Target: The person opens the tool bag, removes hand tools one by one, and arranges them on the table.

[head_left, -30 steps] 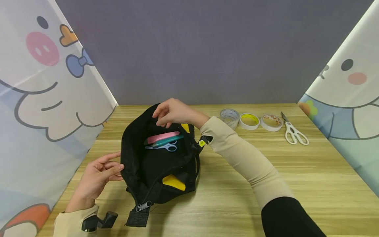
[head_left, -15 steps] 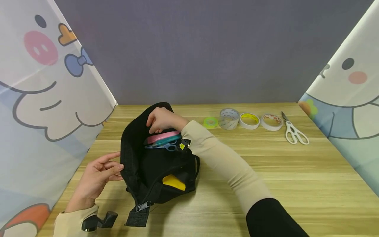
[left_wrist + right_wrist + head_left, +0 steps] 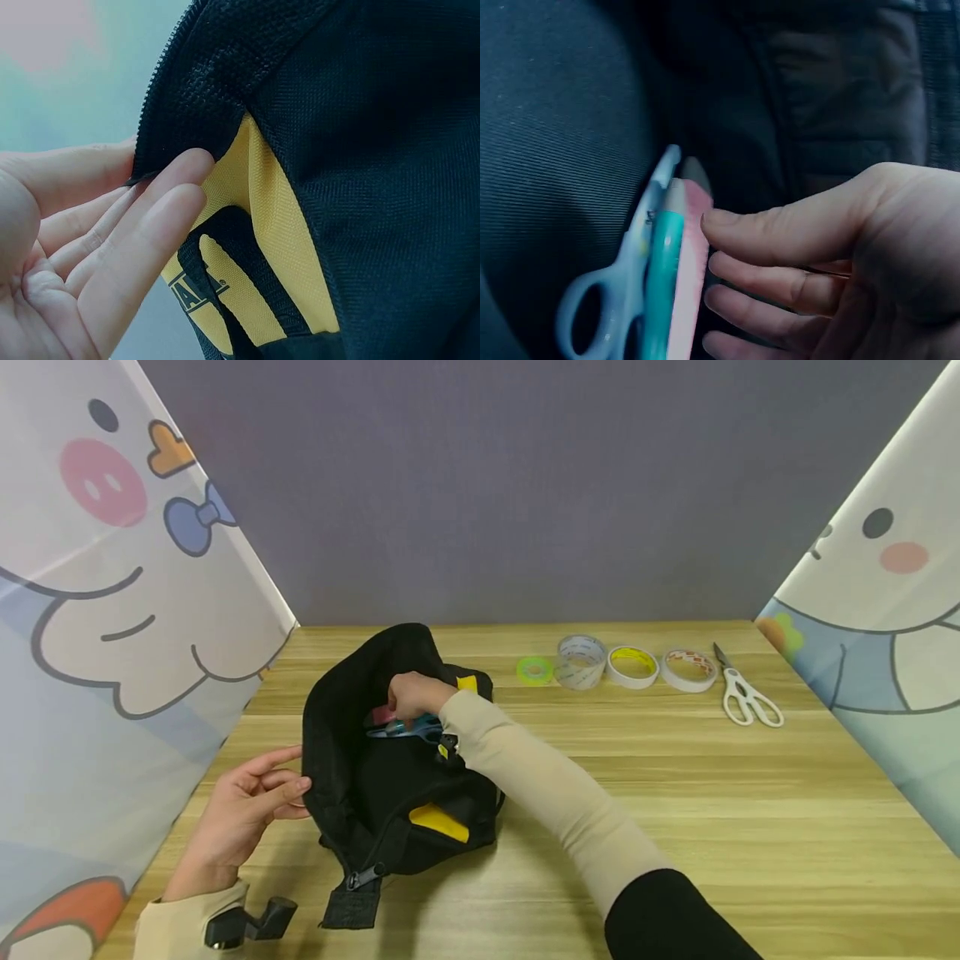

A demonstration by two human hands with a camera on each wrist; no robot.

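The bag [image 3: 386, 789] is being pinched by the left hand [image 3: 249, 806], whose slipping could leave the loose-fingered right hand [image 3: 414, 695] inside being covered.

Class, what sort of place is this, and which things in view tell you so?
Probably a small indoor tabletop booth, perhaps set up for recording: a wood-grain table, a plain grey panel behind it, and cartoon-printed sheets on both sides.
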